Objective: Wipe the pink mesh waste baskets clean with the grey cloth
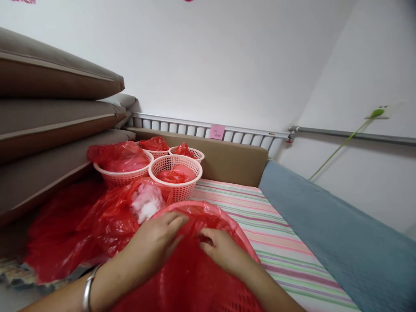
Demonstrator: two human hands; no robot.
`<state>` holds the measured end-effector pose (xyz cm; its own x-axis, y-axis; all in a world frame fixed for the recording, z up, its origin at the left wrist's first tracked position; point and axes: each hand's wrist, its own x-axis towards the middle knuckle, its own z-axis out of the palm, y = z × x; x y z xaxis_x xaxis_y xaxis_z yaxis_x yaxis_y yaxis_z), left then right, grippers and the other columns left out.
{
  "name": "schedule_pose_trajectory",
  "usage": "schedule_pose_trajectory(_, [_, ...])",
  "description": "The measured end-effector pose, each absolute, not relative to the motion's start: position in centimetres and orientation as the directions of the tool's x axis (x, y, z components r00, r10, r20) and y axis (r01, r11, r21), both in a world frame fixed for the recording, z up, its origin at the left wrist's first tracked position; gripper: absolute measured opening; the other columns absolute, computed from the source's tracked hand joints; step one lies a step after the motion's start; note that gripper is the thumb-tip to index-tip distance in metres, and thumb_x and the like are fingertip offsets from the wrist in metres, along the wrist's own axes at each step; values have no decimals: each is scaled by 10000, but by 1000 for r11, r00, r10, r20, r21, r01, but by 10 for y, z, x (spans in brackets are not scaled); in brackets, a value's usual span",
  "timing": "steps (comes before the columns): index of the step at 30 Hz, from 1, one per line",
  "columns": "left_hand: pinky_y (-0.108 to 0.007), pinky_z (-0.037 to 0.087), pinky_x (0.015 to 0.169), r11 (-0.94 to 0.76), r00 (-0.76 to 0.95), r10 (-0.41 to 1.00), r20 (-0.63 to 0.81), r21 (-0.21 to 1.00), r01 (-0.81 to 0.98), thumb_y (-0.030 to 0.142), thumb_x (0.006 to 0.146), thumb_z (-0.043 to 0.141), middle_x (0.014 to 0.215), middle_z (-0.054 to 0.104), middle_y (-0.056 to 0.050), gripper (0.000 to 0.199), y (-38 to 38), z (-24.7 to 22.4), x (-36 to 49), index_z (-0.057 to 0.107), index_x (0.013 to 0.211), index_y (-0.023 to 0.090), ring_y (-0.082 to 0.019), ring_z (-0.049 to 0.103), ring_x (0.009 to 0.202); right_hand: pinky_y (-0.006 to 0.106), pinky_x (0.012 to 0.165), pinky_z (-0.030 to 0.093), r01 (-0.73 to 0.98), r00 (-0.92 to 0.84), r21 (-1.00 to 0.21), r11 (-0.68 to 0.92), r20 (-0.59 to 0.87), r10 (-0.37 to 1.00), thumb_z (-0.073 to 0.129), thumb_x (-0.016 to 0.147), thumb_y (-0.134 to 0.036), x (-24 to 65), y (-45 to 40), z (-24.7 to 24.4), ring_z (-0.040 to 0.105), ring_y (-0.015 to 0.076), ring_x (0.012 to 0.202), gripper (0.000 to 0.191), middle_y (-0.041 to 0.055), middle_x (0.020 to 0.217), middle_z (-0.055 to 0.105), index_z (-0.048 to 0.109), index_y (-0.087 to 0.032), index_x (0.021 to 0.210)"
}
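Observation:
A large pink basket (242, 232) stands right in front of me, lined with a red plastic bag (191, 268). My left hand (159, 236) is over the basket's left side, its fingers loosely bent and apart. Facing it, my right hand (217, 247) hovers over the right part of the lining with curled, slightly parted fingers. Neither hand visibly holds anything, though the fingertips are a little blurred. Left of the basket lies another red plastic bag (110, 216), open at white fluffy stuff (147, 201).
Several smaller pale-pink baskets with red plastic in them, among them the nearest basket (175, 186), sit behind. Thick grey-brown cushions (58, 117) are stacked at left. Striped cloth (276, 225) covers the surface; a blue-grey padded edge (325, 216) runs along the right. A radiator (182, 128) lines the wall.

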<state>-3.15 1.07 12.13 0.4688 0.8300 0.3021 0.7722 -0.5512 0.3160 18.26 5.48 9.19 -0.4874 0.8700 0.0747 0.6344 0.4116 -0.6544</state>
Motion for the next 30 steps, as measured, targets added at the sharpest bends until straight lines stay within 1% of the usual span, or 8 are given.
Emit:
schedule_pose_trajectory(3, [-396,490,827,-534,456,780,428,76,842,165,834,491,1150,614,-120,276,28,134,-28,569,1098,188,-275,572,1012,266,779,435,597,-476,-683,422,123,871,458,779,-177,177,52,96,622,163,855,283,27,943,692,657,-215,976])
schedule_pose_trajectory(6, [-389,474,739,-478,476,790,387,-99,873,118,810,497,949,625,-109,132,46,134,-32,598,887,156,-257,555,854,262,704,453,624,-315,-726,291,107,943,468,792,-234,178,57,97,622,162,782,233,33,865,678,613,-192,969])
schedule_pose_trajectory(10, [-355,438,709,-460,478,787,389,-144,876,140,878,413,854,602,-81,200,57,127,-42,584,776,163,-217,526,790,269,640,437,692,-180,-696,193,93,979,469,770,-263,186,65,93,612,174,719,126,35,764,643,551,-181,822])
schedule_pose_trajectory(18, [-306,446,662,-372,265,863,431,184,910,72,880,288,795,579,-64,252,54,121,-54,490,773,179,-185,552,717,320,732,444,728,-95,-676,119,73,993,416,796,-299,190,66,91,622,221,813,243,92,825,659,516,-150,959])
schedule_pose_trajectory(21, [-362,474,748,-334,190,885,426,295,895,149,895,314,958,625,-119,199,51,115,-56,489,991,160,-226,604,842,311,719,443,741,-99,-661,114,60,993,433,792,-287,190,65,91,621,213,800,218,89,824,655,521,-151,937])
schedule_pose_trajectory(25, [-421,434,942,-353,85,901,425,606,713,347,874,447,1334,482,-160,499,42,108,-67,308,1321,174,-264,499,1188,270,636,430,718,-263,-672,183,-18,965,460,774,-251,192,55,88,608,176,717,146,46,771,649,561,-172,845])
schedule_pose_trajectory(27, [-405,427,969,-292,53,947,317,781,553,416,872,438,1353,480,-155,552,36,105,-72,312,1345,159,-256,492,1209,256,632,426,705,-378,-669,236,-73,923,470,767,-236,191,48,89,604,168,720,191,32,778,658,599,-181,896])
schedule_pose_trajectory(30, [-387,345,1055,-206,120,978,170,878,431,432,875,423,1354,505,-138,519,29,100,-74,424,1298,132,-247,470,1237,255,648,429,733,-522,-603,313,-205,828,509,747,-231,183,41,95,613,171,745,276,28,843,682,645,-220,988])
